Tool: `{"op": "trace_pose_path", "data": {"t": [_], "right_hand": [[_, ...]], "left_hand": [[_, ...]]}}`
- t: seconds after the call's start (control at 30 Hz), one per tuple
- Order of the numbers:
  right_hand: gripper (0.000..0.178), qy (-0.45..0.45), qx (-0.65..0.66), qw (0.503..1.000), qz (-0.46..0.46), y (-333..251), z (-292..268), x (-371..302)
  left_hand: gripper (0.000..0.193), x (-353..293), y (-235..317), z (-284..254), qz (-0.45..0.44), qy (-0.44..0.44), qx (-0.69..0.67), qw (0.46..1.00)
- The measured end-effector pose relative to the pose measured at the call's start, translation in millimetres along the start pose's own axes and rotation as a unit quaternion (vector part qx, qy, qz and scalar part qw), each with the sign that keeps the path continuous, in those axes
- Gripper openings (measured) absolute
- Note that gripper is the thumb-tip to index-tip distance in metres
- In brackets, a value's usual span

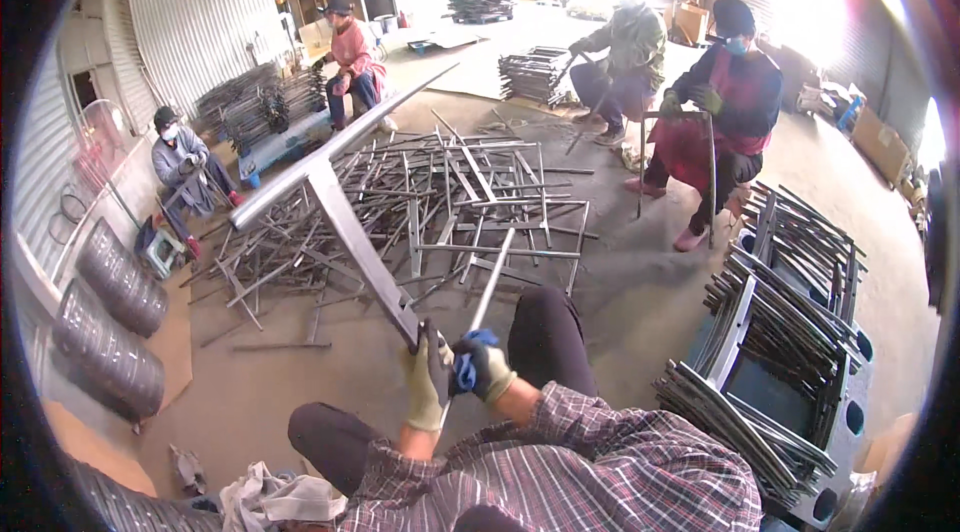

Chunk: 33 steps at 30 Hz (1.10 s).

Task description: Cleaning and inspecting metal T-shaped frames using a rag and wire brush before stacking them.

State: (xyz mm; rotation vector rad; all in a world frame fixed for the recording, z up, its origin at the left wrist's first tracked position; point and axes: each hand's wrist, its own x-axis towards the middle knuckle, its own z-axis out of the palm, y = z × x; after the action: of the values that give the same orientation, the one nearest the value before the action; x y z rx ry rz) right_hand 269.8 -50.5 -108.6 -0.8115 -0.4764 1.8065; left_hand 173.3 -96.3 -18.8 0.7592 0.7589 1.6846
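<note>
I hold a grey metal tube frame [360,244] up in front of me; a flat crossbar joins its two long tubes. My left hand [428,382], in a grey and pale green glove, is closed around the near tube at the crossbar's lower end. Just to its right, my right hand [490,372], gloved too, presses a blue cloth [466,370] around the same tube. That tube [493,282] slants up and away past my right hand. Both hands are above my lap, between my knees.
A tangled heap of metal frames [400,202] covers the floor ahead. At right, stacked frames [780,332] rest on a dark pallet [850,412]. Dark ribbed drums [110,347] lie at left. Several seated co-workers surround the heap, one holding a frame [712,172]. Pale cloths [275,497] lie lower left.
</note>
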Motion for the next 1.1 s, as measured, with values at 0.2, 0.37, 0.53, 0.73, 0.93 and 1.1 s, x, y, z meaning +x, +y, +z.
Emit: {"op": "trace_pose_path", "data": {"t": [0.2,0.37,0.53,0.73,0.93,1.1], "right_hand": [[0.011,0.093,0.042,0.985,-0.136,-74.5,-36.5,48.3],[0.013,0.036,0.107,0.975,-0.190,-218.4,-80.9,51.0],[0.011,0.066,0.095,0.959,-0.261,-260.0,-112.0,38.0],[0.014,0.145,0.107,0.945,-0.271,-283.8,-178.2,32.6],[0.011,0.264,-0.091,0.888,-0.365,-244.9,-184.6,16.7],[0.029,0.336,-0.592,0.674,-0.289,-214.1,-220.2,28.1]], "left_hand": [[0.033,-47.1,31.1,-29.6,0.010,-0.145,-0.096,0.985],[0.037,-79.5,77.3,-37.9,0.005,-0.151,-0.095,0.984],[0.037,-79.3,61.6,-41.7,0.007,-0.162,-0.086,0.983],[0.039,-77.6,66.7,-40.9,-0.017,-0.210,-0.066,0.975],[0.042,-77.0,60.0,-60.0,-0.025,-0.178,-0.011,0.984],[0.038,-83.7,31.1,-92.4,-0.019,-0.172,-0.005,0.985]]}}
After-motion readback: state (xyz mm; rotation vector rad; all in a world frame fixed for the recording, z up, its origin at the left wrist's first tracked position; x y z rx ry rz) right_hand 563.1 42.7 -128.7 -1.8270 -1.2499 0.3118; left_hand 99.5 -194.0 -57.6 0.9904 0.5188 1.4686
